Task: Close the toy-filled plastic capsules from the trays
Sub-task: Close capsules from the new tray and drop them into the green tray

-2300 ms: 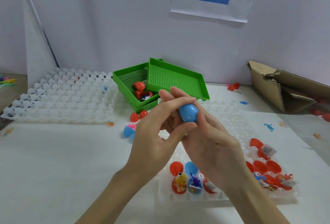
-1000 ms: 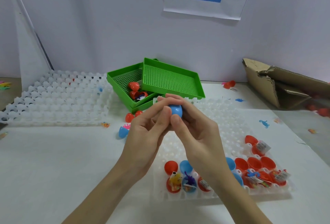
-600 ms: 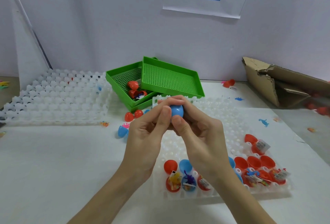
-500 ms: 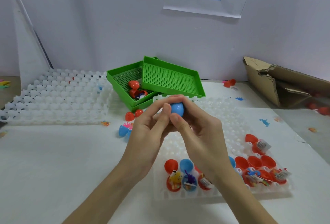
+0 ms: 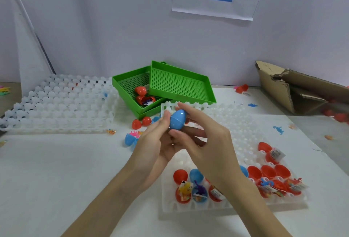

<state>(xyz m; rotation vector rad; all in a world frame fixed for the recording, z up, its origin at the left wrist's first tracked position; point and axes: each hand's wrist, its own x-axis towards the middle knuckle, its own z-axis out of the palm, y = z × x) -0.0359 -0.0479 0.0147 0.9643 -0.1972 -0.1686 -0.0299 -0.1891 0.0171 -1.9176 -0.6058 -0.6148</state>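
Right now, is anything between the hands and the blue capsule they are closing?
Nothing visible. The left hand and right hand both already hold the blue capsule directly, above the white tray. Its two halves look joined at the seam.

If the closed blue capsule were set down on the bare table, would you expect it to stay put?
Probably not: the blue capsule is egg-shaped and glossy, so it would likely roll. It looks like thin, light plastic. A cup of the white tray should hold it.

The white worktop (image 5: 56,170) carries clear capsule trays (image 5: 236,133) at its middle, left edge, stacked green baskets (image 5: 179,83) at the back, and a cardboard box (image 5: 302,91) at the right edge.
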